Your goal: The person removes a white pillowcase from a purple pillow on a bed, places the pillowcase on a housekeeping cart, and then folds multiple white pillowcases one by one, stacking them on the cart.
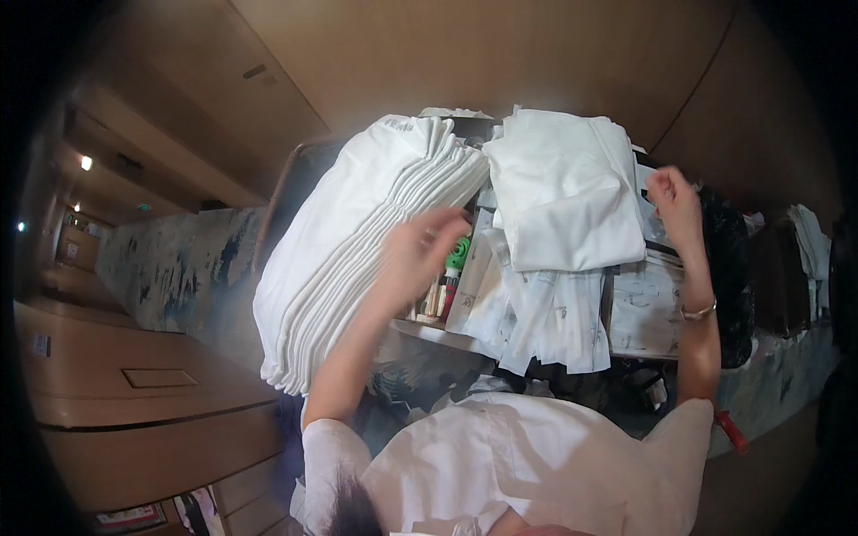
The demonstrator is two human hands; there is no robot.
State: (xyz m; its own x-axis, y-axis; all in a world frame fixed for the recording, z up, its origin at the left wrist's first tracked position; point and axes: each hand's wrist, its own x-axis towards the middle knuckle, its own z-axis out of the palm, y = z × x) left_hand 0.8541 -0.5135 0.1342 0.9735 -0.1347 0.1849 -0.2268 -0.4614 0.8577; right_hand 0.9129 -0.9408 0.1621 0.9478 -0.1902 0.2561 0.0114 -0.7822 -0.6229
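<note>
My left hand (419, 244), blurred, is over the right edge of a tall stack of folded white cloths (335, 228). Its curved fingers are apart and nothing shows between them. Close by, a bottle with a green top (458, 254) stands in a narrow compartment. To the right lies a folded white linen pile (570, 194), with white paper packets (556, 315) fanned out below it. My right hand (676, 197) hovers just right of that pile, its fingers loosely curled; whether anything small is between them cannot be made out.
The items sit on a cart with a dark rim (285, 181), against a wooden wall panel (482, 60). White packages (647, 308) fill a compartment at the right, beside a black plastic bag (727, 281). A patterned carpet (181, 268) runs along the corridor at left.
</note>
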